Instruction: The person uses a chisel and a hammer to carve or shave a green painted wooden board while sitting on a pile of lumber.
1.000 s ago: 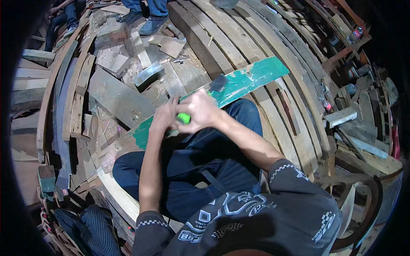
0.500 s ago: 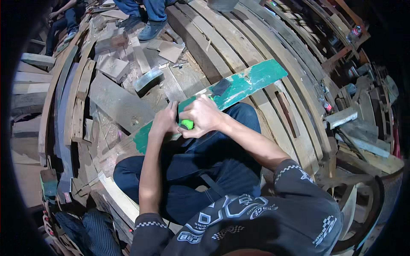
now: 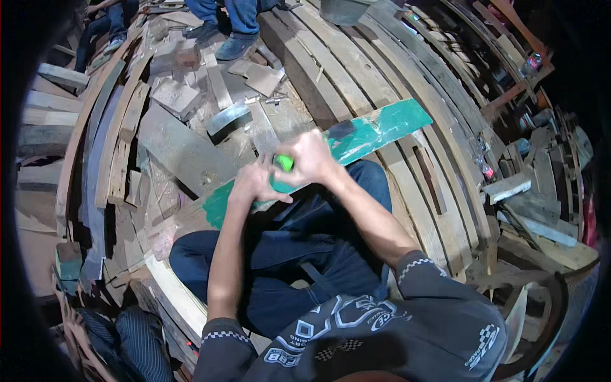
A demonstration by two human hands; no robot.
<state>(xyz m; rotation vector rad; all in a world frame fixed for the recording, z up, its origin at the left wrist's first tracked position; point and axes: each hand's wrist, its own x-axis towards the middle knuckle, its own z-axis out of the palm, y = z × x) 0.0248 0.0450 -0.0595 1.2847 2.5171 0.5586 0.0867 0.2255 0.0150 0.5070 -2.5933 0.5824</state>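
Note:
Across my lap lies a long board with worn green paint, slanting from lower left to upper right. My right hand is closed around a tool with a bright green handle; the handle's end shows beside the fist. Just past that fist a dark flat patch lies over the board; I cannot tell whether it is the tool's blade. My left hand rests over the board right beside the handle, its thumb stretched away from the fingers. Its fingertips are partly blurred.
Long stacked planks run along the far and right side. Loose wood offcuts and a grey block lie ahead. Another person's legs are at the top, beside a grey bucket. Another person's hands show at lower left.
My right hand and the green handle's end have moved up and away from me. The left hand has loosened, its thumb now stretched out. At lower left, another person's hands have come into view.

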